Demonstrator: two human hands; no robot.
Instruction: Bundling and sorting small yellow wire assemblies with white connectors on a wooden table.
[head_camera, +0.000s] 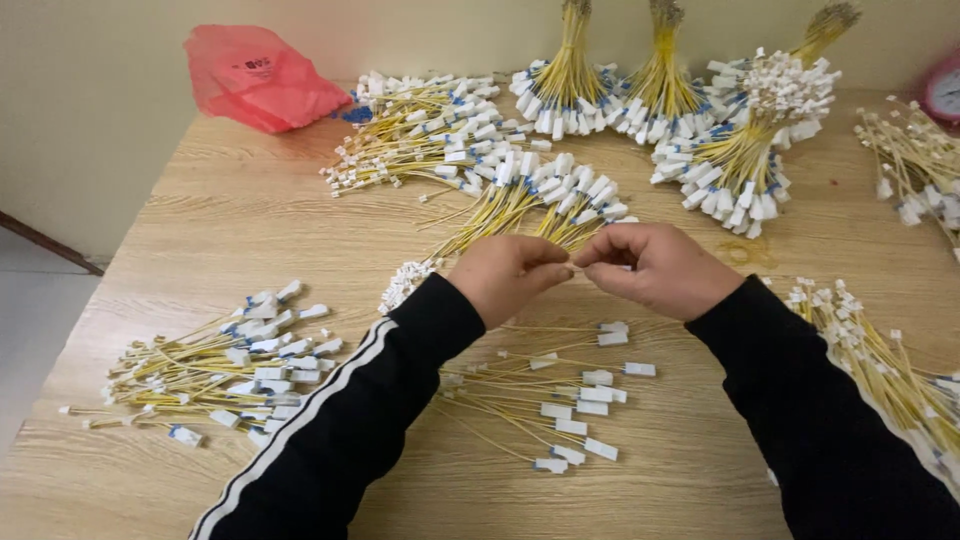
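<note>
Two hands meet mid-surface | left hand (510, 275) and right hand (655, 265) both pinched shut on one thin wire (572, 266) — loose piles (540, 400) fanned within reach

Both arms clad in long black fabric sleeves; left sleeve (330, 430) bears two white lengthwise stripes. Right sleeve (830, 420) plain. Left hand (508, 275) and right hand (655, 268) bare, ungloved.

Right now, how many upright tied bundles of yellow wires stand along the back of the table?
3: left bundle, middle bundle, and right bundle leaning toward the corner. Loose piles lie elsewhere; more may sit beyond the frame.
</note>
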